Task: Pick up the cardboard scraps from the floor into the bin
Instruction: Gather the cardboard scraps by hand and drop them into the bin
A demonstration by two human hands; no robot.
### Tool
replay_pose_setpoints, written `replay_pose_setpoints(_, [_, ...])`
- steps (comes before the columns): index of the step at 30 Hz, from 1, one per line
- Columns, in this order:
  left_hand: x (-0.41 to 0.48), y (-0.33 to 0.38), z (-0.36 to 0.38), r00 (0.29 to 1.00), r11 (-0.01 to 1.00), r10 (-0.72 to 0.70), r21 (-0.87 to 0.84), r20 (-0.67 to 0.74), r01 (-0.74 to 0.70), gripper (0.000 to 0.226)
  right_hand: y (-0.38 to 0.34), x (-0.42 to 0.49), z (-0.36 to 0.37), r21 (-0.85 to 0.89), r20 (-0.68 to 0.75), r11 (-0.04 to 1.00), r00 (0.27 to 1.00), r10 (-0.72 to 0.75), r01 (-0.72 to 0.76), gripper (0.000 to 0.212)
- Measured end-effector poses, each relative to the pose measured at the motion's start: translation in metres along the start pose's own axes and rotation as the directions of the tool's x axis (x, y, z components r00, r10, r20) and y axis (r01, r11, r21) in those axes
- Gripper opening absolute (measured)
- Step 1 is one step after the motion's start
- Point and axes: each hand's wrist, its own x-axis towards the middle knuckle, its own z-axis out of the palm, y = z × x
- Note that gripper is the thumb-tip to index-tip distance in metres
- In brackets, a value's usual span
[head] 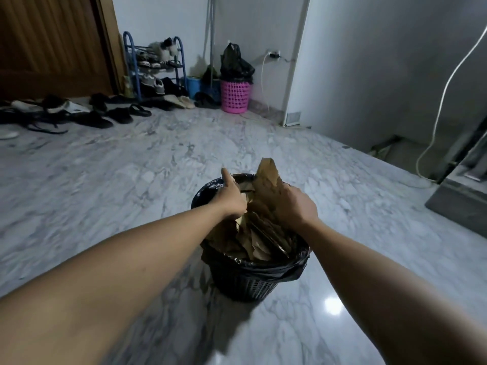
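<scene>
A black mesh bin (247, 280) with a black plastic liner stands on the marble floor in front of me, filled with several brown cardboard scraps (261, 241). My right hand (296, 204) grips a tall cardboard piece (268, 177) that sticks up above the bin's far rim. My left hand (232, 198) reaches into the bin's left side with the thumb raised; its fingers are hidden among the scraps.
Marble floor (131, 167) surrounds the bin. Shoes and sandals (87, 114) lie at the far left by a blue shoe rack (155, 67). A pink basket (235, 96) with a black bag stands at the back wall. A white cable (442, 101) hangs at the right.
</scene>
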Motion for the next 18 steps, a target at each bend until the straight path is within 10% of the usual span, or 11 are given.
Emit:
replay_pose_setpoints(5, [-0.001,-0.015,0.026,0.959,0.950,-0.167,0.298,0.230,0.094,0.111,-0.003,-0.011,0.011,-0.176,0.172,0.982,0.984,-0.042,0.073,0.024])
replay_pose_setpoints(9, [-0.009,-0.019,0.027,0.956,0.714,-0.185,0.700,0.229,-0.029,0.092,-0.006,-0.010,0.027,-0.161,0.314,0.986,0.949,0.007,0.046,0.024])
replay_pose_setpoints(18, [0.000,-0.028,0.031,0.997,0.766,0.065,0.638,0.039,-0.075,0.098,-0.002,0.002,0.028,-0.027,0.439,0.998,0.898,-0.038,0.055,0.013])
